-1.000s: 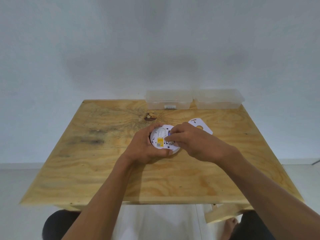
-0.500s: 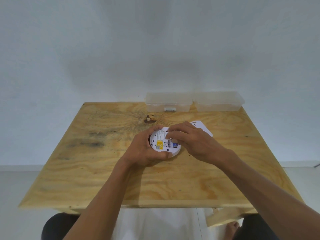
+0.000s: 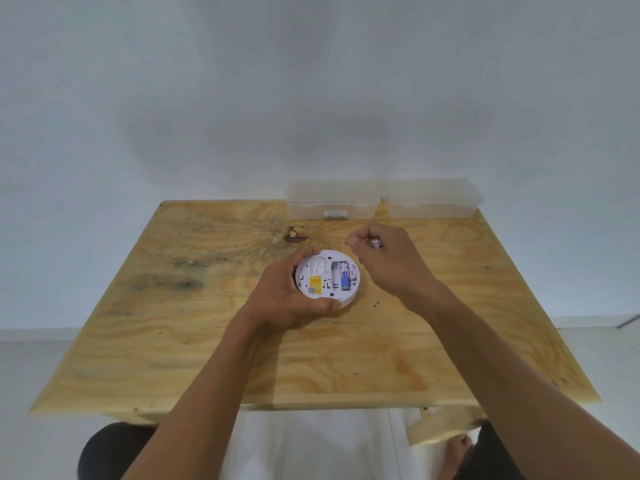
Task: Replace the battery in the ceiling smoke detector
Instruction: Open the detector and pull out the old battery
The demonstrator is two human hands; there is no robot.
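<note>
1. Left hand (image 3: 280,299) grips the smoke detector (image 3: 327,278) round its rim, back side up, resting on the counter (image 3: 173,341) near the middle. Risk: smooth round plastic, may spin or slide on the wood if the hold loosens.
2. Detector: white disc, hard plastic, yellow label, open battery bay. One blue battery (image 3: 344,277) sits in the right slot; the slot beside it looks empty. Risk: the next cell goes in the wrong way round, or the spring contact bends.
3. Right hand (image 3: 384,258) is lifted behind and right of the detector, fingers curled round a small pale item, probably a battery; too hidden to tell. Risk: it slips out and rolls.
4. Counter: rough plywood, stained, dark knot. Two clear plastic boxes (image 3: 332,199) at the far edge.
</note>
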